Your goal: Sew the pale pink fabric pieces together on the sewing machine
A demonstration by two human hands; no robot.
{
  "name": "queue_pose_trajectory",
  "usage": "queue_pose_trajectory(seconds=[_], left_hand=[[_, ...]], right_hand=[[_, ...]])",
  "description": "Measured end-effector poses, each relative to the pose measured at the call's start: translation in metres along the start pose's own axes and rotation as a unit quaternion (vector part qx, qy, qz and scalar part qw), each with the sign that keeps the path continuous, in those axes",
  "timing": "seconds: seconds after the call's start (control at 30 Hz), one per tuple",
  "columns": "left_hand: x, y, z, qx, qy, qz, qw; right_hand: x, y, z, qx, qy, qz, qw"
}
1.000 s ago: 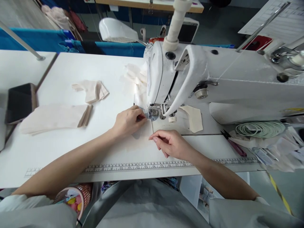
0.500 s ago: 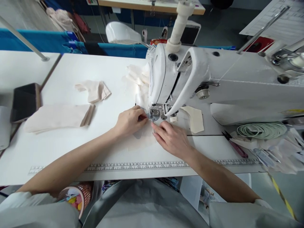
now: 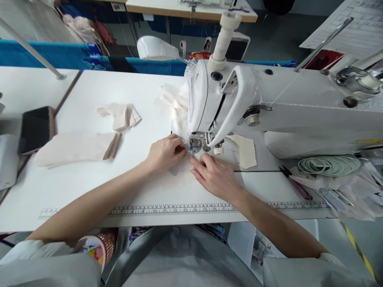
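A pale, thin fabric piece (image 3: 176, 181) lies on the white table just in front of the sewing machine (image 3: 201, 95), hard to tell from the tabletop. My left hand (image 3: 167, 153) is closed on its edge left of the needle plate (image 3: 196, 147), with thumb and forefinger pinched together. On the right, my right hand (image 3: 214, 173) rests with its forefinger stretched toward the needle plate and its thumb apart, fingertips touching the fabric. Crumpled cream fabric (image 3: 176, 101) is gathered behind and left of the machine head. A cut cream piece (image 3: 245, 151) lies right of the needle area.
Stacked fabric pieces (image 3: 77, 148) and a smaller folded pile (image 3: 121, 115) lie at left, beside a phone (image 3: 37, 129). At right are thread snips (image 3: 296, 183), coiled green cord (image 3: 329, 165) and loose scraps (image 3: 363, 191). A ruler strip (image 3: 179, 210) runs along the front edge.
The view has shifted slightly. Both hands stay at almost the same place by the needle plate, and the fabric shows no clear movement.
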State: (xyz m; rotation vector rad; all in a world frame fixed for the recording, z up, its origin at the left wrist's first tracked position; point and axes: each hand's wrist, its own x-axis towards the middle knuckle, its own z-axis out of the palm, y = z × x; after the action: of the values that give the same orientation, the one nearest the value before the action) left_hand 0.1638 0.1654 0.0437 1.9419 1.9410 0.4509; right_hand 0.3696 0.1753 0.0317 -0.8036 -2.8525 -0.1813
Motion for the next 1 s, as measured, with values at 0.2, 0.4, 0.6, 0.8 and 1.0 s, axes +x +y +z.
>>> queue_pose_trajectory(seconds=[0.2, 0.4, 0.6, 0.8, 1.0], left_hand=[[-0.017, 0.002, -0.012, 0.073, 0.045, 0.089, 0.992], [-0.052, 0.006, 0.002, 0.165, 0.071, 0.291, 0.940], [-0.059, 0.003, 0.021, 0.177, 0.067, 0.269, 0.944], [-0.057, 0.003, 0.019, 0.193, 0.054, 0.261, 0.944], [-0.047, -0.002, 0.017, 0.197, 0.057, 0.262, 0.943]], right_hand=[[0.001, -0.001, 0.000, -0.008, 0.006, 0.002, 1.000], [0.002, -0.002, -0.001, -0.004, -0.003, 0.002, 1.000], [0.002, -0.002, -0.004, -0.002, -0.019, 0.006, 1.000], [0.005, -0.002, -0.004, -0.005, -0.027, 0.020, 0.999], [0.011, -0.002, -0.002, -0.021, -0.036, 0.040, 0.998]])
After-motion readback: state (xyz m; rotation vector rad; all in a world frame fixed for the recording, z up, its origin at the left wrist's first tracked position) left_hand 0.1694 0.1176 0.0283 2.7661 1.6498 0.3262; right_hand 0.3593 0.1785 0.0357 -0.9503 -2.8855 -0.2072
